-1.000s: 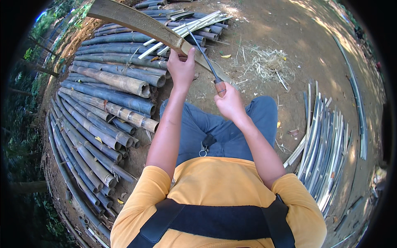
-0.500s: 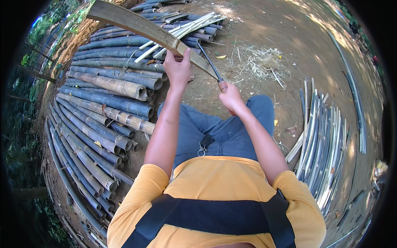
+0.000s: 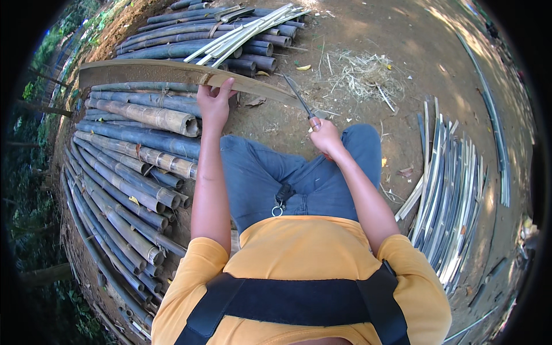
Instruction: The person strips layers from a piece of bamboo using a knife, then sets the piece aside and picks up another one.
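L hand (image 3: 214,109), upper ctr-left of frame, is closed on the lower edge of a split bamboo slat (image 3: 144,73), close to its node; slat runs from upper L to just above frame ctr. R hand (image 3: 326,138), ctr of frame, is wrapped round the handle of a narrow-bladed knife (image 3: 295,91), blade angled up-left across the slat's R end; can't tell if edge is biting or only close. Main risk, I'd say: blade skids on smooth bamboo or jumps the node & runs along to L fingers, esp. w/ too much push. Also, the long L part overhangs w/o visible support, so its wt could twist the slat in that one-handed hold & throw the blade angle off. Far end could knock the bamboo poles (image 3: 141,135) at L. Trousers (image 3: 261,167), lower ctr, sit close under R hand, so a slip downward could reach a knee.
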A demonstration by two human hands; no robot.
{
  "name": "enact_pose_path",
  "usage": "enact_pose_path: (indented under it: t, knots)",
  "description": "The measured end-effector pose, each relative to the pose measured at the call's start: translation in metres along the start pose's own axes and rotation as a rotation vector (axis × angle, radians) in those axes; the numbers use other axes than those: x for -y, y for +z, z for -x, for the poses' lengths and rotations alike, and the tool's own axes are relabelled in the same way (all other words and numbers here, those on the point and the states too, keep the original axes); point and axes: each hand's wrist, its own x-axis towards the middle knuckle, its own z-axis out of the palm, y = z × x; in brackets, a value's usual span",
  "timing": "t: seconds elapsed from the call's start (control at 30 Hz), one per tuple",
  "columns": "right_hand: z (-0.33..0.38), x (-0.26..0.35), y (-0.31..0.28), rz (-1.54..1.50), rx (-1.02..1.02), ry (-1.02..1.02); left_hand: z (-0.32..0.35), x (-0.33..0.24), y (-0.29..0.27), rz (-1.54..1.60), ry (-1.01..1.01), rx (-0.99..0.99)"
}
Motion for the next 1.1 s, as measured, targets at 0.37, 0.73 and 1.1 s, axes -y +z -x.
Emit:
enact_pose_path:
  t: [0.37,0.73,1.1]
  knots:
    - [0.008,0.008,0.001,0.013,-0.006,-0.068,-0.017,0.007,-0.027,-0.021,-0.118,0.082]
    - [0.004,0.017,0.002,0.150,-0.001,0.056,-0.008,0.010,-0.040,0.018,-0.111,0.169]
    - [0.030,0.039,0.009,-0.017,-0.010,-0.124,-0.003,0.013,-0.031,0.040,-0.101,0.102]
